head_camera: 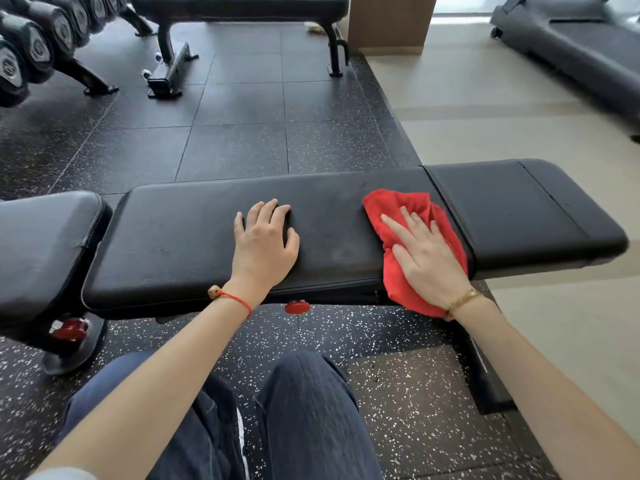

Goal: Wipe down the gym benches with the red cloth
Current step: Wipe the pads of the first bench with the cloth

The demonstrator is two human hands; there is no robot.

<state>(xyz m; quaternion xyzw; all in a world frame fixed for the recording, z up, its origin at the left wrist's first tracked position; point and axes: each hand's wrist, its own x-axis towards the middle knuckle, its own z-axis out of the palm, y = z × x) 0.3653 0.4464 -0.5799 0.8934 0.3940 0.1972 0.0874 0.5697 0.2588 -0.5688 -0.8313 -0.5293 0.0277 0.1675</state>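
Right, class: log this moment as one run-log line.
left hand flat on bench | right hand presses red cloth on bench | wiping underway

Bright daylight from top right, soft shadows, wide-angle bending at edges, slight corner blur.

Both forearms bare from elbow down. Left hand [264,237]: thin red cord bracelet [232,297] at wrist, small tan bead knotted on outer side. Right hand [426,258]: slim gold-coloured chain bracelet [463,300] at wrist. Dark blue denim trousers [304,420], faint vertical weave, stitched seam on one leg. Pale sleeve edge [62,474] just visible at bottom left corner.
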